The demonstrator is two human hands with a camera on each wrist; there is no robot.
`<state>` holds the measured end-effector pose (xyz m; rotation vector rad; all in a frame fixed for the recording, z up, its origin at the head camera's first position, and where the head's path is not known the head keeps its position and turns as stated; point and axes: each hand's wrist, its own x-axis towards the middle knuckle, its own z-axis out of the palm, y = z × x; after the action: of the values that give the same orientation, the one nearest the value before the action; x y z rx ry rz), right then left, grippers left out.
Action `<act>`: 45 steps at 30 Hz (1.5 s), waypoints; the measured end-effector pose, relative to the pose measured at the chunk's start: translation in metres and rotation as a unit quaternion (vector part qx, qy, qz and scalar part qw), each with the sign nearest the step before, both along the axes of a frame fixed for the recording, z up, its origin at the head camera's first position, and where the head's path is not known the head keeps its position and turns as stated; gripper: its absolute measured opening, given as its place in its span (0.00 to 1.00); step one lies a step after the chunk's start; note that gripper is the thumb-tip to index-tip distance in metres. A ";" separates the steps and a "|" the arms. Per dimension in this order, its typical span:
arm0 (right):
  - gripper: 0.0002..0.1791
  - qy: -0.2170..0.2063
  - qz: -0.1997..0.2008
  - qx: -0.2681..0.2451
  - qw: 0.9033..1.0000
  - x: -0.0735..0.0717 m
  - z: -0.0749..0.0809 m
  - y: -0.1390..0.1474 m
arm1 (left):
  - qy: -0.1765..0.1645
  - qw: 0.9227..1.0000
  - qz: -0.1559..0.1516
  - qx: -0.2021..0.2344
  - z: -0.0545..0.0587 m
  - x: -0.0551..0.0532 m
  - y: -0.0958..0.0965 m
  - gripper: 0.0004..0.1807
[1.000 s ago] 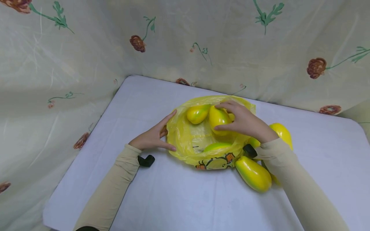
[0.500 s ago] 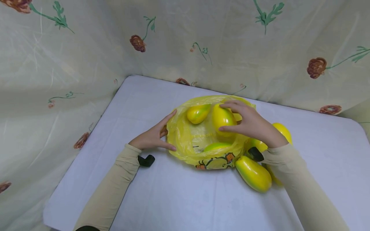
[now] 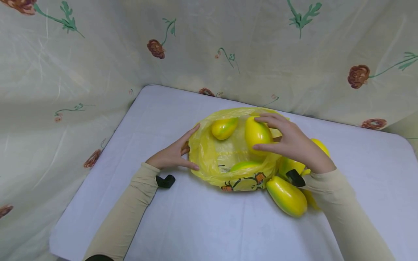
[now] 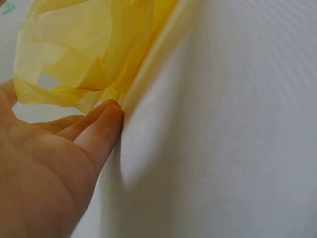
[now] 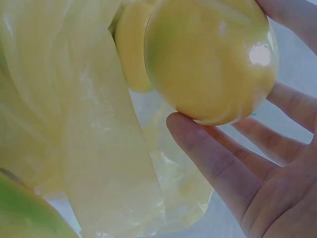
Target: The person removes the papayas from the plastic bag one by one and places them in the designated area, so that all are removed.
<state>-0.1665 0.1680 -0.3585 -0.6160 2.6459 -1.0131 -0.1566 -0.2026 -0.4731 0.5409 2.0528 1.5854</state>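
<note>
My right hand [image 3: 290,141] grips a glossy yellow papaya [image 3: 257,136] over the right side of an open yellow plastic bag [image 3: 204,159]. In the right wrist view, thumb and fingers lie around the lower side of the papaya [image 5: 213,59]. My left hand [image 3: 174,154] is spread at the bag's left side, and its fingertips touch the thin plastic [image 4: 84,44] in the left wrist view. Inside the bag, a smaller yellow papaya [image 3: 224,128] lies at the back and a greener one [image 3: 245,166] near the front rim.
Against the bag's right front leans another papaya [image 3: 287,197]. More yellow fruit [image 3: 321,146] sits behind and under the right wrist, partly hidden. A white cloth [image 3: 202,224] covers the table, and a flowered curtain [image 3: 196,47] hangs behind it.
My right hand has drawn the papaya to the right, from the bag's middle toward its right rim. The left hand and the bag have stayed in place.
</note>
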 end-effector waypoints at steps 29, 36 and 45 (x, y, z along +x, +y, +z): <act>0.43 0.031 -0.046 -0.023 0.998 0.027 0.010 0.026 | -0.001 1.000 0.012 -0.018 0.003 0.001 0.001 0.72; 0.42 0.043 -0.060 -0.023 0.997 0.031 0.007 0.036 | -0.001 1.000 0.001 -0.001 0.003 0.002 0.001 0.72; 0.43 0.057 -0.081 -0.008 0.995 0.037 0.007 0.046 | -0.002 1.000 0.002 -0.003 0.002 0.002 0.000 0.72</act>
<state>-0.1290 0.2143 -0.3512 -0.4809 2.8301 -1.0725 -0.1545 -0.2023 -0.4706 0.5302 2.0560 1.5809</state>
